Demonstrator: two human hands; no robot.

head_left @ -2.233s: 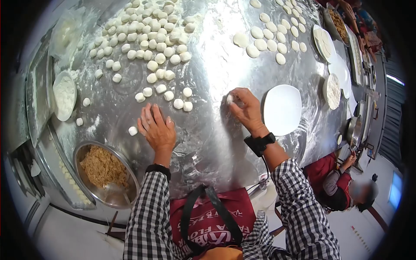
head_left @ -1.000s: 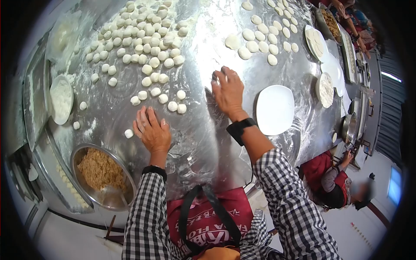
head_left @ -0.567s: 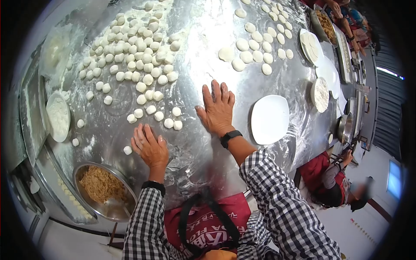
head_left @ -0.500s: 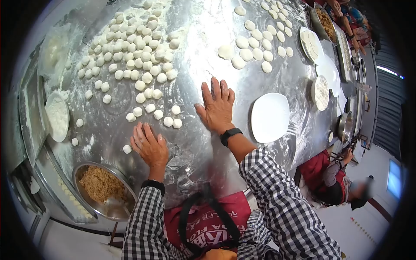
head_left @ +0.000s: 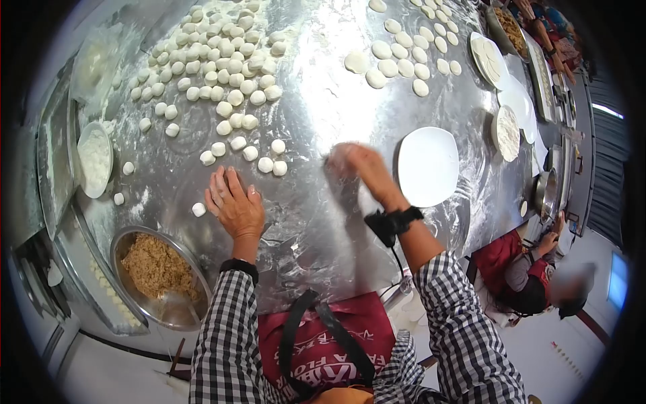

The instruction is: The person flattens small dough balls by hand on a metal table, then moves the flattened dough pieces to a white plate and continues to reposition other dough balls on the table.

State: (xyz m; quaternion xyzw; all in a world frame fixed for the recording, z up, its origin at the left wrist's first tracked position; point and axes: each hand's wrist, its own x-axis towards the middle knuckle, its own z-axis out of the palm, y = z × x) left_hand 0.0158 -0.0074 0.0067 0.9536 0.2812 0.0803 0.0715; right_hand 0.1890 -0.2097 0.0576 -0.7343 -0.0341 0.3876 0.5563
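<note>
Dough balls [head_left: 222, 67] crowd the upper left of the frame on a floured steel tabletop [head_left: 316, 222], the nearest few lying just above the left hand [head_left: 233, 202]. That hand lies palm down on the metal at centre left, fingers straight and held close together, holding nothing. A single dough ball [head_left: 198, 209] sits just beside its outer edge, apart from the others. The right hand [head_left: 356, 165] is at the centre of the frame, blurred, its fingers curled over something pale against the tabletop; whether it pinches a piece of dough cannot be told. Just to its right lies a white plate [head_left: 428, 166], bare of dough. Flattened dough discs [head_left: 404, 54] are set out in rows toward the upper right. At lower left a metal bowl [head_left: 176, 310] holds a brown crumbly filling [head_left: 156, 264], and a small bowl of flour [head_left: 94, 158] stands at the far left. Another person in a red apron [head_left: 498, 259] sits at the lower right.
</note>
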